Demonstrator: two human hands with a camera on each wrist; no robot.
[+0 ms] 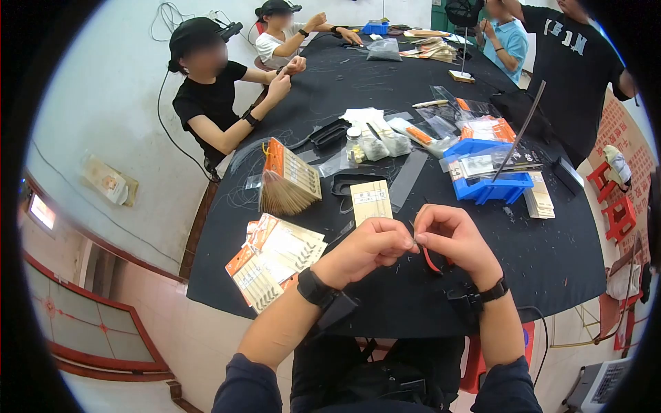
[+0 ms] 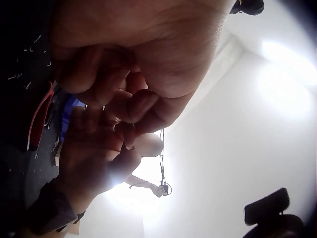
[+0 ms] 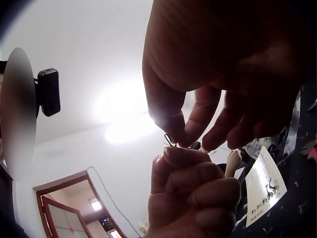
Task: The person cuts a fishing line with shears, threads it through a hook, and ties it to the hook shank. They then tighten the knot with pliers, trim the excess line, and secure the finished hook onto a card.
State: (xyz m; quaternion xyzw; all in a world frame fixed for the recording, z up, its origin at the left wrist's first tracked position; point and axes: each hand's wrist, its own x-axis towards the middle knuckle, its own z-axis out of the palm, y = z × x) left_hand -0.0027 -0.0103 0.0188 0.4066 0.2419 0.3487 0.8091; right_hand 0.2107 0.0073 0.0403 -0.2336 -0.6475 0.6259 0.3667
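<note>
Over the near part of the black table, my left hand (image 1: 375, 246) and right hand (image 1: 454, 237) meet at the fingertips. In the right wrist view, a small thin dark loop (image 3: 168, 139) sticks up where the fingertips meet; its exact kind I cannot tell. The left hand (image 3: 190, 191) pinches at it from below, its other fingers curled in. From above, the thumb and forefinger of the right hand (image 3: 213, 74) pinch it, the other fingers bent loosely. A red-handled tool (image 1: 432, 262) lies below the hands. Just beyond them is a beige card (image 1: 370, 198) marked 12.
Orange and white cards (image 1: 265, 279) lie to the left, with a fanned card bundle (image 1: 292, 175) behind. Clear strips (image 1: 408, 180) and small bags (image 1: 396, 142) are further back. A blue tray (image 1: 492, 189) stands at the right. Several people are around the table.
</note>
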